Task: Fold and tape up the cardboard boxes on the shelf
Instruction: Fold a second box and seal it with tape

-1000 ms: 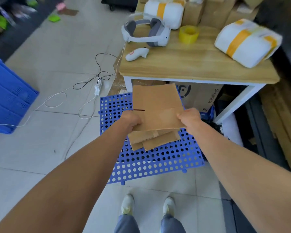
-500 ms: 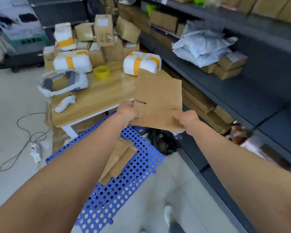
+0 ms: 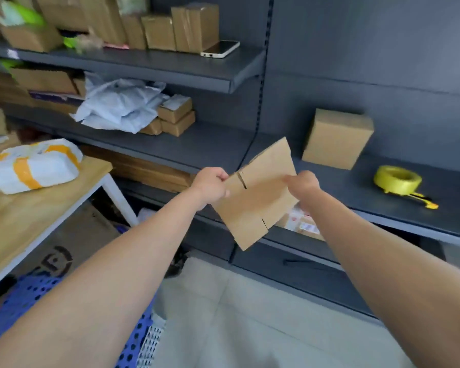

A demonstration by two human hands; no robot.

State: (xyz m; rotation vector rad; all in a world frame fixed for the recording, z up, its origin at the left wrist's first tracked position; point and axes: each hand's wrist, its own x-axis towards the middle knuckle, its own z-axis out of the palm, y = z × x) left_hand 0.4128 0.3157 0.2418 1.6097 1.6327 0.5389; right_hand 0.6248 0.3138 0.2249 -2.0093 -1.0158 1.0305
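A flat, unfolded cardboard box [image 3: 260,197] hangs tilted in the air in front of the dark shelf [image 3: 383,197]. My left hand [image 3: 210,185] grips its left edge. My right hand [image 3: 302,183] pinches its right edge. A folded brown box [image 3: 336,138] stands on the shelf just behind and to the right. Further right on the same shelf lies a yellow tape roll [image 3: 397,179] with a yellow cutter [image 3: 424,203] beside it.
A wooden table [image 3: 37,208] at the left carries a white parcel with orange tape [image 3: 35,166]. Higher shelves hold several brown boxes, grey mailer bags [image 3: 120,104] and a phone [image 3: 219,49]. A blue perforated mat [image 3: 24,309] lies on the floor at lower left.
The view has swung right from the table and floor mat to the shelf. Both hands carried the flat box along and it now hangs tilted before the shelf.
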